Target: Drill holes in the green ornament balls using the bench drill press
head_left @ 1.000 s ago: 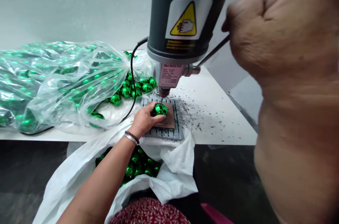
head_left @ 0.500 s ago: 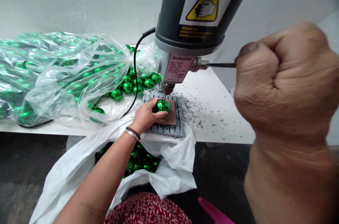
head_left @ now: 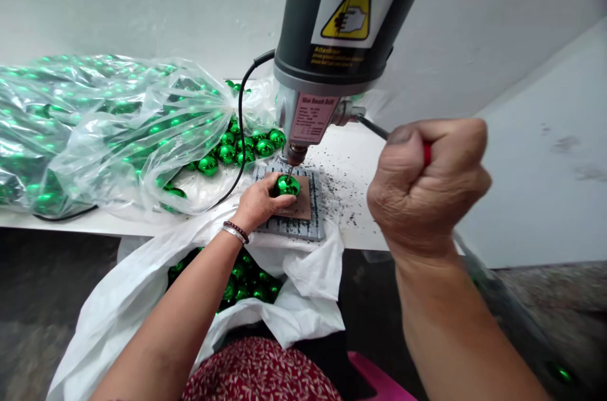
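My left hand (head_left: pixel 260 200) grips a shiny green ball ornament (head_left: pixel 288 185) between thumb and fingers, on a brown board (head_left: pixel 302 200) atop the grey base plate (head_left: pixel 315 227) of a bench drill. The bit of the bench drill (head_left: pixel 327 21) points down at the ball's top; whether it has entered the ball I cannot tell. My right hand (head_left: pixel 429 189) is a fist around the drill's feed lever (head_left: pixel 374 128). A bit of red shows between its fingers.
A clear plastic bag (head_left: pixel 109 129) full of green balls lies on the white table (head_left: pixel 358 189), more balls (head_left: pixel 246 151) spilling beside it. A black cable (head_left: pixel 241 110) loops past. Dark shavings lie right of the base. Below hangs a white sack (head_left: pixel 313 274) with balls inside.
My right hand has swung down, left and away from the camera with the lever. The drill appears a little further left. My left hand still holds the ball under the bit.
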The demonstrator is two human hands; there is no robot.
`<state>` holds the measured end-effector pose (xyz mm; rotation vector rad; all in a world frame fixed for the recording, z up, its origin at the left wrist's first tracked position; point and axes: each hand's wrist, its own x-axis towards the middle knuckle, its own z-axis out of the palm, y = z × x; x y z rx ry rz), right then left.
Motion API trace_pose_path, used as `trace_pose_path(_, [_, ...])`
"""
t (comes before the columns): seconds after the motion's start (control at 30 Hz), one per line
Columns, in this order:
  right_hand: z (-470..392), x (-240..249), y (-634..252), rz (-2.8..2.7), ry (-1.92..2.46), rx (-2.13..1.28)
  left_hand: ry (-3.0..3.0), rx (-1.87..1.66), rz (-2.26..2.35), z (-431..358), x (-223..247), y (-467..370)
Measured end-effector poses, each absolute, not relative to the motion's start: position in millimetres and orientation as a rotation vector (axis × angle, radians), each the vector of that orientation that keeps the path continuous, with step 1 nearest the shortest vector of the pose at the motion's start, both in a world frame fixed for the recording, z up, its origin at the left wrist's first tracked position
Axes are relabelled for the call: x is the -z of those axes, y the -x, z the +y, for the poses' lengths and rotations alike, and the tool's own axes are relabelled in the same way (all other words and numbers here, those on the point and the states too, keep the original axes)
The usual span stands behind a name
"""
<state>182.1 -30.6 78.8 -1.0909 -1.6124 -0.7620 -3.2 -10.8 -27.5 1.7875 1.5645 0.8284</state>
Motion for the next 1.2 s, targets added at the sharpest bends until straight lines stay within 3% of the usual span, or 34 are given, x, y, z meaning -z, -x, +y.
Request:
trace_pose_path(0.57, [-28,-43,-176,-1.515,0.971,0.765,-1.769,-0.823,1.596,-11,28,4])
trace_pose_path(0.9, [2,-128,-174,-1.472,1.245,0.515,-1.694,-0.999,1.456,-26,23,6])
trace_pose_path(1.2, [-3,-130,-171,-1.439,1.341,0.453,-1.826,-0.952,1.508,-85,3,48])
